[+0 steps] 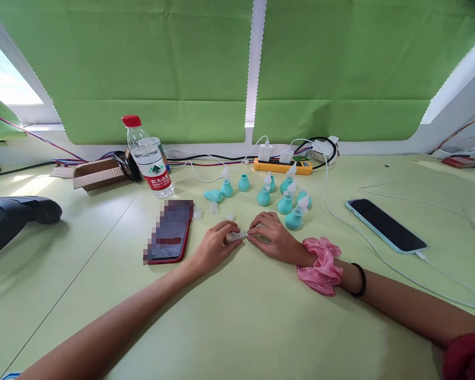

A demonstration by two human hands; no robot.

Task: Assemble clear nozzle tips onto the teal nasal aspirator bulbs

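Note:
Between its thumb and fingers, my left hand (pixel 217 244) holds a small translucent plastic nozzle (pixel 236 236) just above the table. My right hand (pixel 275 238) is closed in a pinch at the right end of that nozzle; its fingertips partly hide what they grip. Behind my hands stand several turquoise squeeze bulbs (pixel 263 197), most with whitish translucent tips. One open-necked bulb (pixel 244 183) has no tip, and another turquoise bulb (pixel 213 196) lies on its side. Loose clear pieces (pixel 214 208) and a small whitish piece (pixel 230 217) lie near my left hand.
A red-cased phone (pixel 169 232) lies left, a charging phone (pixel 386 225) right. A red-capped water bottle (pixel 150 161) and an open cardboard box (pixel 98 174) stand back left. Behind the bulbs is an orange power strip (pixel 283 167) with cables. A black object (pixel 19 214) sits far left.

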